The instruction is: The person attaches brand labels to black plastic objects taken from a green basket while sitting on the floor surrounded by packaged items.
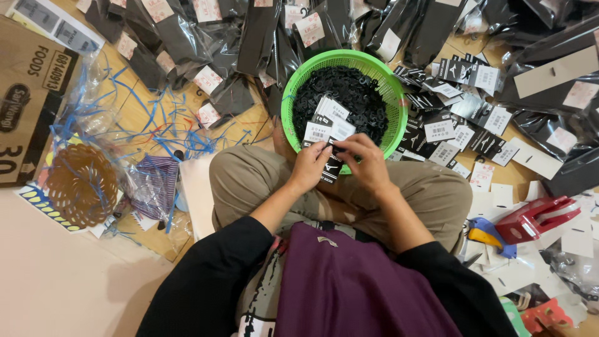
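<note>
A black card tag (331,167) is pinched between both hands over the lap, at the near rim of the green basket (288,112).

The left hand (310,165) and right hand (368,163) are closed on its upper edge, fingertips meeting; its long axis is held roughly upright, lower end toward the body. A slip could be caused by so shallow a pinch (only the top is gripped), and the loose tags (327,122) in the basket could be knocked.

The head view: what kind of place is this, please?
Probably a home or small workshop floor used for packing goods. Signs: a green basket of small black clips, loose black card labels, and many black items in clear bags. Both hands hold a card label.
</note>
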